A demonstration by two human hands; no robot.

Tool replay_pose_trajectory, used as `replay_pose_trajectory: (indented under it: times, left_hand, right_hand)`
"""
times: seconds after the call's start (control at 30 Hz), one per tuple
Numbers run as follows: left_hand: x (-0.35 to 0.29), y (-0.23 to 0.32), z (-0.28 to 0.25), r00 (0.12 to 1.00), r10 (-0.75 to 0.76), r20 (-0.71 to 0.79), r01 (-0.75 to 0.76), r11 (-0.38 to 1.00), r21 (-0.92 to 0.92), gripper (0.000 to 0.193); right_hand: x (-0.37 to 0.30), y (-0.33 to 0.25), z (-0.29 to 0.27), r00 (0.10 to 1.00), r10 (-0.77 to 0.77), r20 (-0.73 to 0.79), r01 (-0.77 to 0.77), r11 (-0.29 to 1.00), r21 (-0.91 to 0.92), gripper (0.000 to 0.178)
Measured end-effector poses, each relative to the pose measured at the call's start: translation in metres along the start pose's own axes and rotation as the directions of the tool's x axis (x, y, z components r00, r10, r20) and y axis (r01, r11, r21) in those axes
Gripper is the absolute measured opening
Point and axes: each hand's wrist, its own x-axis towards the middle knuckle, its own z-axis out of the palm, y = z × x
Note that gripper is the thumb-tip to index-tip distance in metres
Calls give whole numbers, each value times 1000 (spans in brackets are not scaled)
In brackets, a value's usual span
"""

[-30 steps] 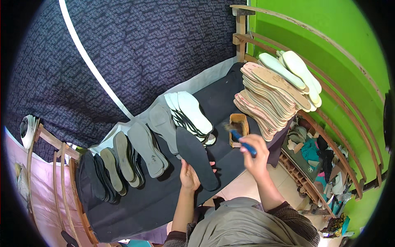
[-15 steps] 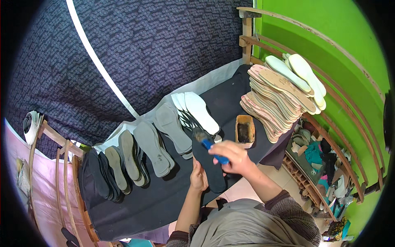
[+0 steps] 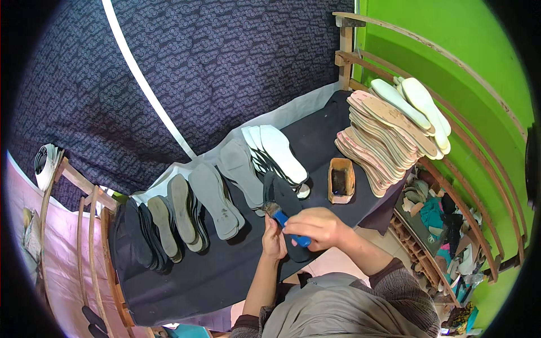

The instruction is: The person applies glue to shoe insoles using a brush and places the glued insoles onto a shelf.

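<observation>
My left hand (image 3: 274,239) grips the left edge of a black shoe insole (image 3: 279,191), held up over the near edge of the table. In my right hand (image 3: 318,228) is a paintbrush (image 3: 286,225) with a blue handle, its bristles touching the insole close to my left fingertips. The insole's lower end lies partly behind my right hand. To the right of it stands a small open box (image 3: 341,181), tan outside and dark-stained inside. Just beyond the insole, white insoles (image 3: 280,152) lie fanned out with dark ones under them.
Rows of grey insoles (image 3: 213,197) and black insoles (image 3: 139,234) cover the table's left half. A tall stack of beige and pink insoles (image 3: 383,135) rises at the right, topped by pale ones. Wooden rails (image 3: 479,152) flank that side, with a shelf of scraps (image 3: 434,219) below.
The paintbrush has moved down along the insole toward my left fingers. My left hand still holds the insole. The whole view has shifted slightly.
</observation>
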Motion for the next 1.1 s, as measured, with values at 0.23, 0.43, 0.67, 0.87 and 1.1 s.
replay_pose_trajectory:
  times: [0.23, 0.43, 0.67, 0.87, 1.1]
  left_hand:
    - [-6, 5, 24, 962, -36, 271, 8, 995, 103, 47]
    - [-2, 1, 4, 996, -23, 82, 31, 994, -103, 46]
    - [-5, 5, 10, 913, -62, 403, 25, 995, 97, 45]
    - [-4, 3, 13, 970, -32, 242, 2, 992, 124, 52]
    - [-5, 2, 7, 964, -50, 263, 15, 991, 133, 46]
  right_hand:
    - [12, 16, -5, 964, 80, -254, -111, 988, -112, 33]
    - [1, 3, 3, 985, 27, -173, -26, 1000, 6, 28]
    - [-4, 4, 0, 966, 53, -254, -79, 993, -92, 29]
    - [-3, -3, -5, 961, 118, -249, -121, 993, 5, 22]
    - [-10, -6, 3, 958, 67, -278, -89, 994, -67, 22]
